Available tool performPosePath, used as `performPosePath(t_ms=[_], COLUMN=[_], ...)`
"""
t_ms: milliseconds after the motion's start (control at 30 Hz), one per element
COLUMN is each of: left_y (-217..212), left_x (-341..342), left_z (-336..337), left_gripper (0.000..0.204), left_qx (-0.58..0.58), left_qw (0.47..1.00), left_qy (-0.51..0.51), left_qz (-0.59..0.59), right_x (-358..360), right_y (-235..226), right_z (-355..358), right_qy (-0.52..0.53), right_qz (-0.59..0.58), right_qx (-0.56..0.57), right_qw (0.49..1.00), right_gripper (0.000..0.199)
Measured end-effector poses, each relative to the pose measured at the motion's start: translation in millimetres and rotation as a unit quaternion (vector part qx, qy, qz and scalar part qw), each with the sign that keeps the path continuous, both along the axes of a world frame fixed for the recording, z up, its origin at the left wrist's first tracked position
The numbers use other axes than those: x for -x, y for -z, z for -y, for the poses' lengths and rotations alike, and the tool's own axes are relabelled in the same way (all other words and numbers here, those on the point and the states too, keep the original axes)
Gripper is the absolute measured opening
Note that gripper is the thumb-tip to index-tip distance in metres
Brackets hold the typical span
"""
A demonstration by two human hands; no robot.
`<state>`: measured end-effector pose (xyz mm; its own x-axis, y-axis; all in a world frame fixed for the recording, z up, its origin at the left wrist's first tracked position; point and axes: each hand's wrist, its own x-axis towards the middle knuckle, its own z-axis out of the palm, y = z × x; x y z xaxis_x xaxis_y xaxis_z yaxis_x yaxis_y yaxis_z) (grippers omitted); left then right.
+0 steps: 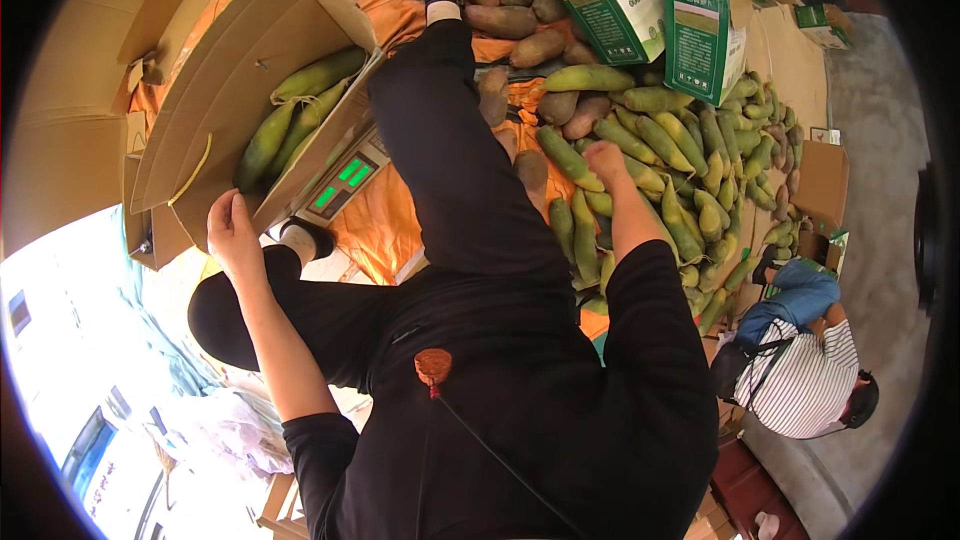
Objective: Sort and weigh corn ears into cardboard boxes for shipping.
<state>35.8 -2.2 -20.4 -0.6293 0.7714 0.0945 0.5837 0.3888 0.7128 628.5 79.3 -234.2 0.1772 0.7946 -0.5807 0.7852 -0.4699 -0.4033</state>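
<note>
My left hand (235, 236) is beside the near corner of an open cardboard box (215, 90), its fingers curled and thumb pressed against them. Nothing shows in it. Several long green radishes (268, 143) lie inside the box, one tip close to my fingertips. The box rests on a scale (352, 180) with a lit green display. My right hand (607, 164) is over the left part of a large heap of green radishes (680, 145). Its fingers are folded in, and I see nothing held. One radish (568, 158) lies just left of that hand.
Brownish-red tubers (505, 22) lie on orange sheeting (385, 225) beyond my outstretched leg (455, 155). Green-and-white cartons (705, 35) stand behind the heap. Other cardboard (70, 130) is at the left. At the right, a person in a striped shirt (800, 380) bends near the heap.
</note>
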Motion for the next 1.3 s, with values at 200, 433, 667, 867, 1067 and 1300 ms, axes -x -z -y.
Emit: performPosePath(t_ms=[200,433,667,867,1067,1300], left_y=[0,-6,-20,-21,-21,-20], left_x=[-2,-10,-21,-20,-19,-15], left_z=[-2,-3,-9,-7,-7,-6], left_gripper=[0.018,0.017,0.015,0.017,0.017,0.02], left_qx=[0.002,0.035,0.041,0.041,0.039,0.016], left_qw=[1.0,0.998,0.997,0.997,0.997,0.998], left_qy=[-0.008,-0.031,-0.036,-0.035,-0.041,-0.051], left_qz=[-0.026,-0.037,-0.049,-0.053,-0.044,-0.026], right_x=[33,52,75,81,73,111], right_y=[18,5,13,7,-25,-151], right_z=[47,13,-2,2,-8,-97], right_qy=[0.049,-0.082,-0.12,-0.112,-0.025,-0.066], right_qz=[0.057,0.157,0.248,0.248,0.126,-0.194], right_qx=[0.069,-0.005,0.103,0.1,0.018,-0.27], right_qw=[0.995,0.984,0.956,0.957,0.992,0.941], right_gripper=[0.024,0.053,0.056,0.055,0.059,0.056])
